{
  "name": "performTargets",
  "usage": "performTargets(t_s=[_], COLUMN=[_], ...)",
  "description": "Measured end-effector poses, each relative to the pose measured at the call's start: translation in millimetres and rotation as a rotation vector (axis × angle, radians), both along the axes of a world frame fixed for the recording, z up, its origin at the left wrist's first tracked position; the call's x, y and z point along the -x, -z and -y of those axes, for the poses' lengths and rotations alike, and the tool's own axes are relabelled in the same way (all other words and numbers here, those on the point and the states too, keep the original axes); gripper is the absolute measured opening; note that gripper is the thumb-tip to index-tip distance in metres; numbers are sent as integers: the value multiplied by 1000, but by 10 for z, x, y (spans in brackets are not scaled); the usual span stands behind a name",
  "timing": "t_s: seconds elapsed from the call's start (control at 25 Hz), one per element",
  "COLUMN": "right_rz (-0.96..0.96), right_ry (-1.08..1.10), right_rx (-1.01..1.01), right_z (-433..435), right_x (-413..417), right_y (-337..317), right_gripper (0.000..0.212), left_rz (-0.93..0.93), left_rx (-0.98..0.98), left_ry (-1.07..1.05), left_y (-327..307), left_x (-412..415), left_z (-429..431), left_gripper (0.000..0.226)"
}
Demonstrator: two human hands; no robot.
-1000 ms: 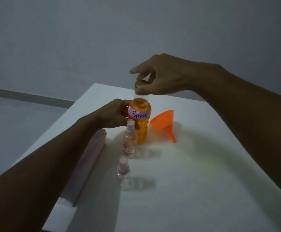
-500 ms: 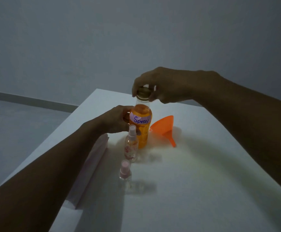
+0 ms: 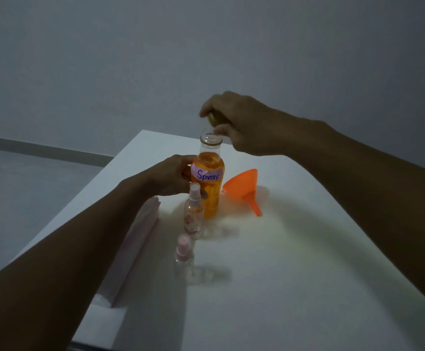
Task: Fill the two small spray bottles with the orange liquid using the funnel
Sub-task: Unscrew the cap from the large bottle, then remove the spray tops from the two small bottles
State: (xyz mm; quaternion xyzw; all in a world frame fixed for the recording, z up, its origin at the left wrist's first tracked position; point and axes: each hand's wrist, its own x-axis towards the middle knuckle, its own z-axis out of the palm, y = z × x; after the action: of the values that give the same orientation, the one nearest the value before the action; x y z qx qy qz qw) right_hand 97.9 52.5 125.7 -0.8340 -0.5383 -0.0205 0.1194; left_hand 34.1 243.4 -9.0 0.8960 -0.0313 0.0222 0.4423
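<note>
Orange-liquid clear bottle point(image 3: 210, 183) uncapped, left hand point(image 3: 174, 174) wrapped around it.
Right hand point(image 3: 242, 125) pinches gold cap point(image 3: 214, 119) above; two pink-capped spray bottles point(image 3: 193, 211) close by could topple.

Orange liquid bottle point(image 3: 210, 191), white "Spray" label point(image 3: 207, 174); orange funnel point(image 3: 243, 187); 2 pink-capped sprayers point(image 3: 193, 214) point(image 3: 184, 257), 1 pink-flowered; white table point(image 3: 295, 274).

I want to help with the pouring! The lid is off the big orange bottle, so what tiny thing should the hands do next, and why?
Probably the right hand should set the gold metal cap down on the white table. The tall clear bottle of orange liquid, held by the left hand, is open, but both small pink-capped spray bottles stay capped and the orange plastic funnel lies unused.
</note>
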Motion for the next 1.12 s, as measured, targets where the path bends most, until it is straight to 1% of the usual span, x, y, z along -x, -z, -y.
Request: performTargets(t_s=[0.04, 0.12, 0.2, 0.28, 0.4, 0.44, 0.52, 0.6, 0.72, 0.8, 0.92, 1.0, 1.12], right_rz=[-34, -79, -157, -269, -393, -404, -362, -277, -213, -212, -231, -279, -305], right_ry=[16, 86, 191, 291, 373, 406, 452, 471, 473, 467, 434, 427, 396], right_rx=[-112, -322, -409, -385, -365, -377, -414, -421, -351, -315, -317, -300, -270], right_z=[94, 295, 484, 630, 700, 693, 659, 615, 584, 610, 709, 814, 1047], right_x=[8, 46, 117, 251, 449, 488, 500, 480, 477, 514, 602, 681, 791], right_y=[46, 286, 669, 1088, 1608, 1728, 1896, 1975, 1992, 1974, 1971, 1993, 2032], right_gripper=[38, 39, 33, 27, 19, 16, 14, 16, 21, 27, 35, 42, 38], left_rz=[1, 2, 9, 4, -17, -21, -27, -44, -129, -199, -288, -320, -305], left_rx=[-5, -12, -20, 2, 13, 1, -8, -10, -44, -114, -323, -441, -414], left_ry=[-3, -11, -18, -25, -30, -34, -42, -29, 18, 43, -19, -5, 14], left_y=[-2, -13, -22, -17, -20, -25, -28, -42, -115, -210, -383, -438, -364], left_x=[11, 35, 53, 68, 73, 70, 58, 56, 31, 43, 230, 448, 717], left_z=[7, 35, 54, 52, 61, 70, 76, 73, 35, -41, -224, -259, -16], left_gripper=[56, 52, 48, 49, 49, 48, 47, 48, 48, 42, 50, 48, 49])
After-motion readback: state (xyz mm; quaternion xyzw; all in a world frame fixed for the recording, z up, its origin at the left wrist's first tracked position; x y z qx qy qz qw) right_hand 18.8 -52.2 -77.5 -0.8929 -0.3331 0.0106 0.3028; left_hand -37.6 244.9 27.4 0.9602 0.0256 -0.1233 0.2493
